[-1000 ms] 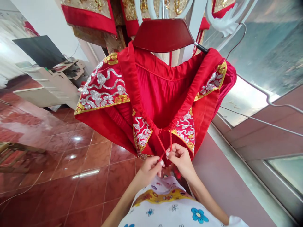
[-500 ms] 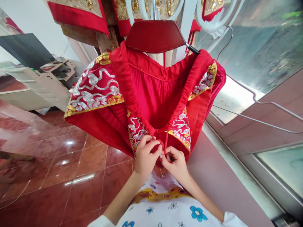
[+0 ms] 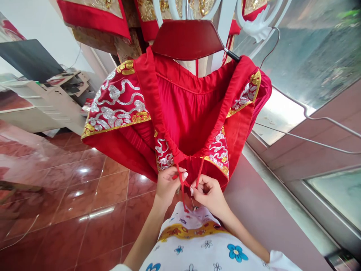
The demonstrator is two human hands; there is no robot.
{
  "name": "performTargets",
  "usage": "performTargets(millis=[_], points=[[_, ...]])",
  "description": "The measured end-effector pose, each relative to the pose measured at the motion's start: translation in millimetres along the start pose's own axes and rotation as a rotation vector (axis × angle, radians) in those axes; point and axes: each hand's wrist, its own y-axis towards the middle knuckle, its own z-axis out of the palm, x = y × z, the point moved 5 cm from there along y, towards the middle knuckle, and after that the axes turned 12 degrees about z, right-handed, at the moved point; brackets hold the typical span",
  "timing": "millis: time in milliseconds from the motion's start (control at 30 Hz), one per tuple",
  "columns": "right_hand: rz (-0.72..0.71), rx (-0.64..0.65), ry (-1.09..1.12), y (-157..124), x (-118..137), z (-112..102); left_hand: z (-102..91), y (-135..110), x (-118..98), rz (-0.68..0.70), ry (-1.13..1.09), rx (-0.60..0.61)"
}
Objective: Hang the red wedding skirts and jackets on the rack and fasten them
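A red garment with a gathered waistband and silver and gold embroidered panels hangs in front of me from a dark red hanger. Two red drawstring ends come out of the front of its band. Between thumb and fingers, my left hand pinches the left drawstring, whose tail dangles below. My right hand is closed on the right drawstring, close to where it leaves the band. The two hands are slightly apart, just below the garment's front opening.
White curled metalwork stands behind the hanger, with other red and gold garments hanging at the back. Wire hangers stick out at right beside the window. A desk with drawers and a dark monitor stand at left over red floor tiles.
My hands have moved apart, the left one going left. The drawstring that was bunched between my fingers now hangs straight down from my left hand.
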Motion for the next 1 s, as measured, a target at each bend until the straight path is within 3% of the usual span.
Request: performTargets(millis=[167, 367, 467, 567, 800, 900, 1000], points=[[0.046, 0.063, 0.081, 1, -2, 3, -2.5, -2, -2, -0.062, -0.145, 0.034], [0.174, 0.215, 0.319, 4, -11, 8, 0.9, -8, 7, -0.143, -0.406, 0.285], [0.177, 0.244, 0.408, 3, -12, 9, -0.6, -13, 17, -0.211, -0.533, 0.346], [0.185, 0.255, 0.442, 2, -11, 9, -2.5, -18, 29, -0.253, -0.649, 0.272], [0.265, 0.341, 0.592, 6, -13, 9, 13.1, -38, 58, -0.478, -0.743, -0.112], [0.293, 0.381, 0.622, 8, -16, 9, 22.6, -42, 40, -0.363, -0.940, -0.104], [0.305, 0.438, 0.633, 7, -17, 5, 12.4, -46, 12, -0.277, -1.162, 0.012]])
